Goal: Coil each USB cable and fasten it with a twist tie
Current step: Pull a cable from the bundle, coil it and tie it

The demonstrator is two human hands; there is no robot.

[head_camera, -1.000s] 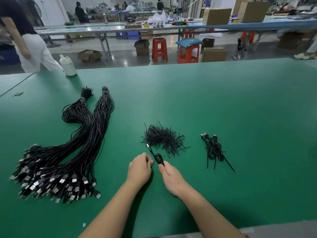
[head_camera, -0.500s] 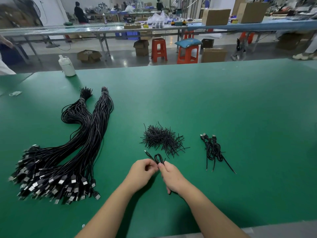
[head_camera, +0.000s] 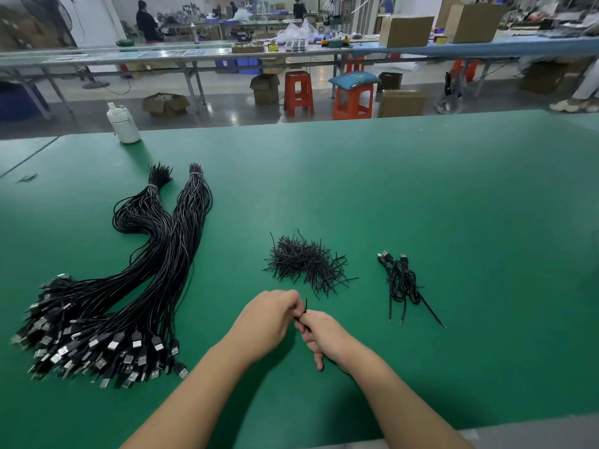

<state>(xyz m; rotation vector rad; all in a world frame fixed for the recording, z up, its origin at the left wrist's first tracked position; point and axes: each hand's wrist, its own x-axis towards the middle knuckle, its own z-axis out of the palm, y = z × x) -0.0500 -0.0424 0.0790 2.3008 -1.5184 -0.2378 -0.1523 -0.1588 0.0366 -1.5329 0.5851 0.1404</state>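
both hands have drawn together since the earlier frame: the left hand and right hand pinch a small coiled cable over the worktop, a tie end poking up. few finished coils lie right; the large uncoiled bundle and tie pile remain.

We see our left hand and right hand meeting low over the green table, both pinching a small black cable whose short end sticks up between them. Just beyond lies the pile of twist ties. To the right rest a few coiled cables. On the left sprawl two large bundles of USB cables, and a white bottle stands at the far edge.
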